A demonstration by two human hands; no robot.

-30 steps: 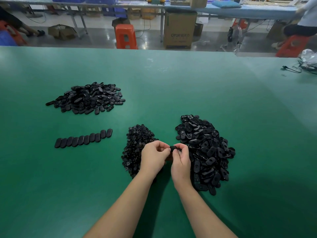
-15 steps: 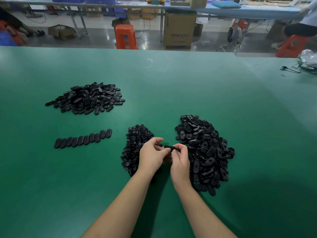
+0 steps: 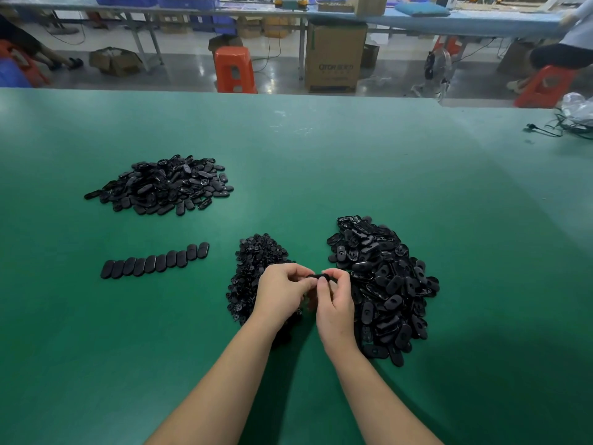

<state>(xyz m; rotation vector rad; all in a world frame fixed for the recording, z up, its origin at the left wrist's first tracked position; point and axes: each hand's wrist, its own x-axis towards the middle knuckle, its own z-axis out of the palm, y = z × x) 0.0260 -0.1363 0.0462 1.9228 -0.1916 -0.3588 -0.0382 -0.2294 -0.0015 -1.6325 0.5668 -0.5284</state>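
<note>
My left hand (image 3: 279,292) and my right hand (image 3: 335,298) meet low over the green table (image 3: 321,162) and pinch one small black oval part (image 3: 318,277) between their fingertips. Most of that part is hidden by my fingers. A pile of small black inserts (image 3: 256,261) lies under and behind my left hand. To the right of my right hand sits a larger pile of black oval shells (image 3: 385,284). A row of several oval pieces (image 3: 154,261) lies flat at the left. A third heap of black oval parts (image 3: 163,184) lies farther back on the left.
A tangle of black cable (image 3: 558,128) and a clear plastic bag (image 3: 577,106) lie at the table's far right. Beyond the far edge stand an orange stool (image 3: 234,70), a cardboard box (image 3: 333,57) and a long workbench. People sit at both far corners.
Both hands stay together at the same spot. Their fingers have shifted slightly around the small black part, which now shows between the fingertips.
</note>
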